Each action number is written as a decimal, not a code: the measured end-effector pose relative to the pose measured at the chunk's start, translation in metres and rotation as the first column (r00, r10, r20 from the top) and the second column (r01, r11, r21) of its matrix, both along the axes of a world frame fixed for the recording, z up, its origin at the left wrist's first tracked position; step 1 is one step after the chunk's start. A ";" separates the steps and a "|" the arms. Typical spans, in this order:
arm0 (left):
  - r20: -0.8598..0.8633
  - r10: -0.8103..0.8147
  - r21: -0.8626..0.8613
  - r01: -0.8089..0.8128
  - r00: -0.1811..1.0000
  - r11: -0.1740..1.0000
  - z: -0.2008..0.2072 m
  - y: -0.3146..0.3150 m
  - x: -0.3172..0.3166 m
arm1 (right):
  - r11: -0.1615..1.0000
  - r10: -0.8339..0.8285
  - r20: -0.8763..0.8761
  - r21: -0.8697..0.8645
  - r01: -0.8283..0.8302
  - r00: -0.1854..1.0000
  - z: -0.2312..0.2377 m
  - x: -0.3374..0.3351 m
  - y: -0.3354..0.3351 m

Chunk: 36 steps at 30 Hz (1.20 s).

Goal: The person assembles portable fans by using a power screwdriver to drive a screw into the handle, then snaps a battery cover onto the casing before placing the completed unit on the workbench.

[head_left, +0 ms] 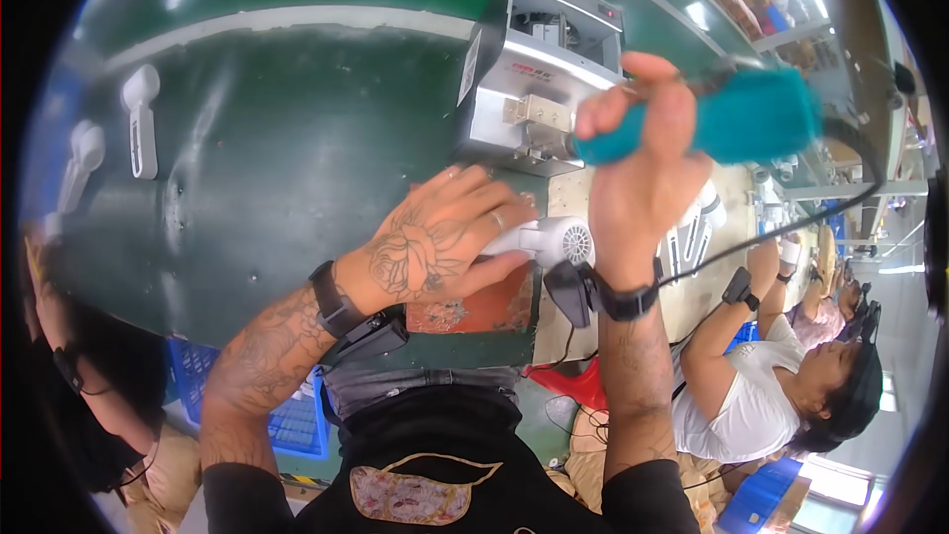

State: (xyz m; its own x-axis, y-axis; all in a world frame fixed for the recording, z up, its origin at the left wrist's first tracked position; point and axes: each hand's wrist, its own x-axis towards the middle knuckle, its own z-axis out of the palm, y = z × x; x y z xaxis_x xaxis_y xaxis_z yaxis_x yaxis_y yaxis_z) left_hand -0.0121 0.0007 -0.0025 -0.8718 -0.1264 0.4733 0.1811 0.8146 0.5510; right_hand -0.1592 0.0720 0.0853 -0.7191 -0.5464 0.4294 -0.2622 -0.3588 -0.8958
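Observation:
My left hand (pixel 440 237) is closed around the handle of a small white handheld fan (pixel 566 240), whose round grille faces up. My right hand (pixel 647 138) grips a teal electric screwdriver (pixel 756 119), held level above the bench and blurred by motion. Its left end lies by the front of a grey metal box-shaped screw feeder (pixel 539 69), and the bit itself cannot be made out. From the tool's right end a black cable (pixel 791 222) curves down past my right wrist. Beneath the fan lies a worn reddish board (pixel 474 302).
Two white fan-shaped parts (pixel 141 124) lie on the green bench (pixel 297 138) at far left. More white parts (pixel 692 237) rest right of my right hand. A co-worker in a white shirt (pixel 746 400) sits at right; another person's arm (pixel 94 391) shows at left. A blue crate (pixel 297 425) stands below the bench.

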 end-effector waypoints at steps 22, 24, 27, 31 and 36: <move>0.079 0.000 0.092 -0.007 0.997 0.996 0.001 0.002 -0.002 | 0.977 0.143 -0.006 0.159 -0.141 0.990 -0.016 0.027 0.078; 0.088 -0.008 0.113 -0.002 0.996 0.994 0.001 0.001 -0.002 | 0.977 0.144 0.029 0.155 -0.146 0.989 -0.018 0.028 0.077; 0.108 -0.011 0.111 -0.001 0.994 0.994 0.002 0.001 -0.002 | 0.978 0.135 0.026 0.156 -0.137 0.991 -0.020 0.028 0.077; 0.090 -0.009 0.100 0.000 0.996 0.995 0.000 0.003 -0.001 | 0.973 0.148 0.056 0.170 -0.156 0.987 -0.022 0.027 0.078; 0.113 -0.015 0.116 0.002 0.993 0.993 0.003 0.002 -0.001 | 0.971 0.238 0.190 -0.030 -0.237 0.953 -0.022 0.024 0.085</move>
State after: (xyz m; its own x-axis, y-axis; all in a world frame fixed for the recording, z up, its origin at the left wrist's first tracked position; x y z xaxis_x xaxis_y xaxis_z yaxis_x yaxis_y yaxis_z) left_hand -0.0134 0.0027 0.0001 -0.9204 -0.1667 0.3538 0.1186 0.7431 0.6586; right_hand -0.1353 0.1566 0.0634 -0.6379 -0.7087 0.3012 0.0063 -0.3960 -0.9182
